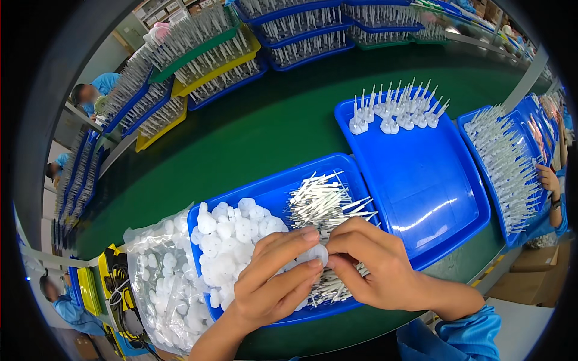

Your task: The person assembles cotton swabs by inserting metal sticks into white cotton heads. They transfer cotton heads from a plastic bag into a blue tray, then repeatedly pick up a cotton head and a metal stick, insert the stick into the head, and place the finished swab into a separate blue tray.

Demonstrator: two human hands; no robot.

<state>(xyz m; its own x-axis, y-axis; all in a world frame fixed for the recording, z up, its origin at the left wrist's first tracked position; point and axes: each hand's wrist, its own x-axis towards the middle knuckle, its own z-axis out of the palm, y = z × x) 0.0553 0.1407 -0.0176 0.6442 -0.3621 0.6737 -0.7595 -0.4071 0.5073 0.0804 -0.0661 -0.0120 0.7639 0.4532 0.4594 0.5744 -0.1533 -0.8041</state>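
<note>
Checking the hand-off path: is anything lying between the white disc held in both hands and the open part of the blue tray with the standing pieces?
Nothing visible. The white disc sits between left hand and right hand; the blue tray beside it is bare there.

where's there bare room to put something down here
Bare patches: the near half of the right blue tray, below its standing white pieces, and the green tabletop behind. Crowded: the near tray, where both hands work.

Bright, even overhead light; fisheye-bent, dark rim.
</note>
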